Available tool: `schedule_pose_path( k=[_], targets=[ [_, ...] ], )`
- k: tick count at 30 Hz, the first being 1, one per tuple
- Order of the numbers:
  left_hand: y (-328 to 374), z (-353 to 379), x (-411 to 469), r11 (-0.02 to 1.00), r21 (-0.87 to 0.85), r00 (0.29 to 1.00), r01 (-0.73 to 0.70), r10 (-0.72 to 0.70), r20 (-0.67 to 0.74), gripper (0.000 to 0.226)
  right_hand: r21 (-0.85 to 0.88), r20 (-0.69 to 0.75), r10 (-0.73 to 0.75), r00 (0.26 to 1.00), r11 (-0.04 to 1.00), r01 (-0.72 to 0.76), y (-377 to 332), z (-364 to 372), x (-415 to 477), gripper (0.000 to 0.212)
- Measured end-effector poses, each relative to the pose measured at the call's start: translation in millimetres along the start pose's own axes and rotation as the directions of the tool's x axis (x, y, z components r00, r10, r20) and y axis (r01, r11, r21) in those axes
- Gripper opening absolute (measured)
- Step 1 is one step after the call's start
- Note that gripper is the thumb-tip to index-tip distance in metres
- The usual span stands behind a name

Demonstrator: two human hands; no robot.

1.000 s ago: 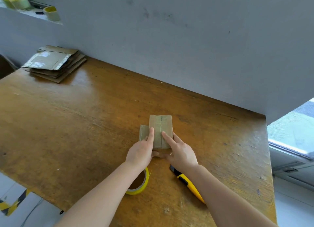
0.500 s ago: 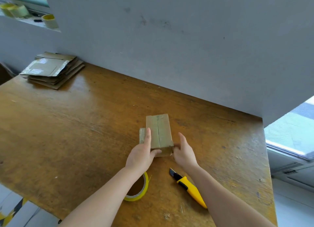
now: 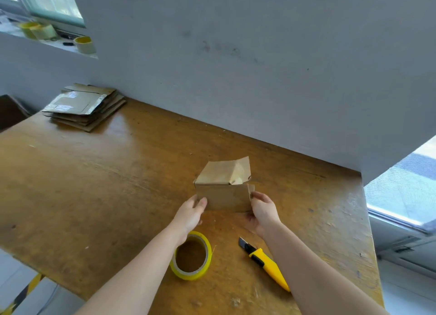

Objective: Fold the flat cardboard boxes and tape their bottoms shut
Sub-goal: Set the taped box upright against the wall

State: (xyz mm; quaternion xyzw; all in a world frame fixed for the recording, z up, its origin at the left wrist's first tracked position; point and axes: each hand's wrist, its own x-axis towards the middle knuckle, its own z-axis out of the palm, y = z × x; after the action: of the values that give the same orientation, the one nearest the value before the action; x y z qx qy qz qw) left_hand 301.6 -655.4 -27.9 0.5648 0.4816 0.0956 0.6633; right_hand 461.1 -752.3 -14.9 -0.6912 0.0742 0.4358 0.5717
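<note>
The wooden table [image 3: 94, 196] carries the whole job. At its far corner, well apart from the left hand [image 3: 190, 212], the stack of flat boxes [image 3: 85, 107] waits, so I judge most of the work lies ahead. Between the two hands stands the small box [image 3: 224, 198], resting on the tabletop. The left hand grips its left end and the right hand [image 3: 263, 211] pinches its right edge. This looks like one box being handled after folding. The flaps on its far side stand loose and open, one creased, and the brown card looks thin and easily bent. I cannot tell whether the bottom is taped. Next, the loose flaps need pressing flat. The yellow tape roll [image 3: 191, 255] lies just beside the left wrist and the utility knife [image 3: 264, 262] beside the right forearm.
</note>
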Motion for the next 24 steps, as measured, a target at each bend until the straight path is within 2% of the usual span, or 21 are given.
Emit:
schedule_pose_path(
  k=[2,5,6,8,10,12,15,19,24],
  targets=[
    [1.4,-2.7,-4.3,0.992,0.13,0.998,-0.001,0.01,-0.068,0.051,-0.092,-0.046,-0.084,0.995,0.993,0.079,0.7,-1.9,-0.5,0.044],
    [13.0,-1.0,-11.5,0.982,0.184,0.994,-0.033,0.052,-0.098,0.073,-0.216,-0.068,-0.196,0.978,0.96,0.177,3.8,0.5,-5.5,0.056],
    [15.7,-0.5,-12.5,0.975,0.215,0.994,-0.051,0.07,-0.082,0.072,-0.249,-0.072,-0.231,0.97,0.946,0.207,4.3,1.6,-7.2,0.061],
    [20.4,0.2,-13.4,0.968,0.232,0.995,-0.095,0.1,-0.01,0.054,-0.303,-0.081,-0.293,0.953,0.918,0.256,5.4,3.4,-9.7,0.067],
    [25.1,-0.1,-14.9,0.98,0.188,0.998,-0.061,0.056,0.032,0.046,-0.346,-0.085,-0.338,0.937,0.892,0.29,6.6,3.7,-13.3,0.068],
    [29.1,0.9,-15.3,0.97,0.241,0.999,-0.034,0.028,0.028,0.06,-0.386,-0.096,-0.37,0.924,0.869,0.309,7.8,3.9,-17.8,0.063],
    [34.4,6.7,-11.1,0.913,0.406,0.997,-0.033,0.058,-0.048,0.069,-0.407,-0.095,-0.411,0.907,0.847,0.341,9.9,5.9,-24.6,0.04],
    [39.3,25.4,2.7,0.855,0.517,0.998,-0.039,0.055,-0.016,0.055,-0.396,-0.112,-0.448,0.887,0.839,0.374,9.3,-1.0,-29.8,0.023],
    [62.1,64.0,4.8,0.706,0.686,0.977,-0.177,0.207,0.038,0.033,-0.356,-0.168,-0.454,0.875,0.856,0.375,6.8,-39.5,-32.3,0.03]
  ],
)
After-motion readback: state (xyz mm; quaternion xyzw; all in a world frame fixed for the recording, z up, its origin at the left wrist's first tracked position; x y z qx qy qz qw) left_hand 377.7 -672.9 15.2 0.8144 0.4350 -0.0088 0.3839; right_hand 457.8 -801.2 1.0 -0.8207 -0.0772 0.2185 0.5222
